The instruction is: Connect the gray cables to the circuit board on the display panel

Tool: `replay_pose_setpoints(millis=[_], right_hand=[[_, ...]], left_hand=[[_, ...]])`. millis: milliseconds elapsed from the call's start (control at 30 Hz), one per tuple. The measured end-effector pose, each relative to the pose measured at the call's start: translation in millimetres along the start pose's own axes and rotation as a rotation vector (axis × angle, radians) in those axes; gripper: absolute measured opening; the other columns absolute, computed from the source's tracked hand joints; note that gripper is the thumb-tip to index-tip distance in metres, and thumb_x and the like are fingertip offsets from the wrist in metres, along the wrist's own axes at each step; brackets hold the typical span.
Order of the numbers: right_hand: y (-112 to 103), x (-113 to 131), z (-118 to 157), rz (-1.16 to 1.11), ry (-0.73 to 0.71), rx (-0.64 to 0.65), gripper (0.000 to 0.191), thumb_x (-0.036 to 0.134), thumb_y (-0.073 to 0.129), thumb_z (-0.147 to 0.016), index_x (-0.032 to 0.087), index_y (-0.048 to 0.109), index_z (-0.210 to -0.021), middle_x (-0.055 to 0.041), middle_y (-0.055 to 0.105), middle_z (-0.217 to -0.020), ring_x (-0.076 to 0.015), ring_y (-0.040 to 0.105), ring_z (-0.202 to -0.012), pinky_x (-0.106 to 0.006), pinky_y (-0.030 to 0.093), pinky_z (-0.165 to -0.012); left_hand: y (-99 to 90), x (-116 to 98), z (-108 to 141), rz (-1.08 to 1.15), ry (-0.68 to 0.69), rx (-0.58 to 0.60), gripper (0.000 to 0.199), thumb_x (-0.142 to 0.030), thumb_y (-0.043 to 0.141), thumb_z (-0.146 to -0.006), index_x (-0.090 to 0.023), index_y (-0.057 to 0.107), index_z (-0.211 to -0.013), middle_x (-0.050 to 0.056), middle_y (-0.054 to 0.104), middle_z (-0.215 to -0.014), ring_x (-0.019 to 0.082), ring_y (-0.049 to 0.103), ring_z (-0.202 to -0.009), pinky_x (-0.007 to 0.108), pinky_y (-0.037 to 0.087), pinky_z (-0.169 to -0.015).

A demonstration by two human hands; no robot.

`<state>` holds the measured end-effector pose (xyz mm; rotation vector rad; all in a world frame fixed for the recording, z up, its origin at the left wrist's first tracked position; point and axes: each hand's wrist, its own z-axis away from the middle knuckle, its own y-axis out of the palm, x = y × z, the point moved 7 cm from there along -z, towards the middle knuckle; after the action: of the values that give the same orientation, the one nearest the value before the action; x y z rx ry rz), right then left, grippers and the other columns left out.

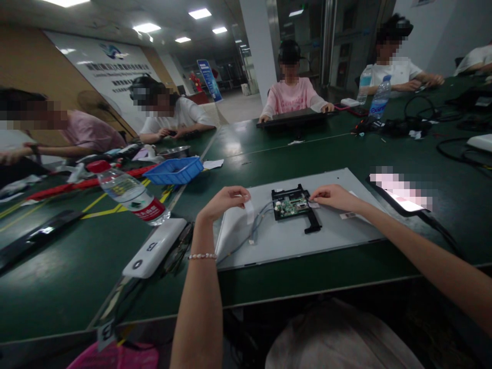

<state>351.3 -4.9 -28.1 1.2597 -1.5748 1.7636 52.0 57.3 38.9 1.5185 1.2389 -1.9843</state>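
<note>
A flat grey panel (284,241) lies on the table in front of me, with a green circuit board (294,205) in a black bracket (313,223) on it. My left hand (228,200) is raised over the panel's left side, thumb and fingers closed on a whitish strip of tape (249,211) that hangs down. Grey-blue cables (261,212) run from the board's left side across the panel. At the board's right edge, my right hand (332,197) pinches with its fingertips; what lies between them is too small to make out. A pale label (348,216) lies below that hand.
Left of the panel are a white power bank (156,248), a water bottle (132,197) with a red cap and a blue basket (175,171). A lit phone (402,192) with a cable lies right. Several people sit around the green table (246,159), one behind a dark panel (298,119).
</note>
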Motion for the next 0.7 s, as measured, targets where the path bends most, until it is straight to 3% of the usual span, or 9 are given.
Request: replay_pose_setpoints(millis=[167, 300, 467, 700], right_hand=[[0, -2, 0, 0.01, 0.006, 0.008, 0.023, 0.032, 0.056, -0.083, 0.023, 0.069, -0.098, -0.0044, 0.067, -0.106, -0.0178, 0.061, -0.095, -0.037, 0.047, -0.085], [1, -2, -2, -0.006, -0.025, -0.007, 0.021, 0.03, 0.056, -0.082, 0.022, 0.069, -0.097, -0.0045, 0.067, -0.104, -0.0176, 0.062, -0.093, -0.036, 0.047, -0.085], [2, 0, -3, 0.016, -0.037, -0.009, 0.019, 0.028, 0.056, -0.082, 0.021, 0.069, -0.094, -0.0043, 0.068, -0.099, -0.0176, 0.062, -0.091, -0.036, 0.047, -0.084], [1, 3, -2, 0.038, -0.023, -0.013, 0.02, 0.028, 0.056, -0.083, 0.022, 0.069, -0.095, -0.0039, 0.068, -0.101, -0.018, 0.061, -0.091, -0.036, 0.047, -0.084]], left_hand=[[-13.6, -9, 4, 0.091, 0.055, -0.145, 0.025, -0.034, 0.072, -0.071, -0.013, 0.063, -0.082, -0.001, 0.056, -0.068, 0.006, 0.048, -0.055, 0.016, 0.037, -0.049], [-0.6, -4, 0, -0.027, -0.001, -0.016, 0.025, -0.034, 0.071, -0.072, -0.013, 0.065, -0.084, -0.001, 0.057, -0.064, 0.006, 0.047, -0.052, 0.017, 0.033, -0.046], [15.4, 23, -5, -0.144, -0.153, 0.174, 0.03, -0.036, 0.071, -0.069, -0.013, 0.065, -0.086, 0.003, 0.063, -0.069, 0.011, 0.058, -0.059, 0.02, 0.046, -0.053], [19.6, 35, -2, -0.154, -0.251, 0.246, 0.032, -0.038, 0.07, -0.069, -0.015, 0.061, -0.089, 0.003, 0.066, -0.076, 0.014, 0.063, -0.063, 0.025, 0.053, -0.059]])
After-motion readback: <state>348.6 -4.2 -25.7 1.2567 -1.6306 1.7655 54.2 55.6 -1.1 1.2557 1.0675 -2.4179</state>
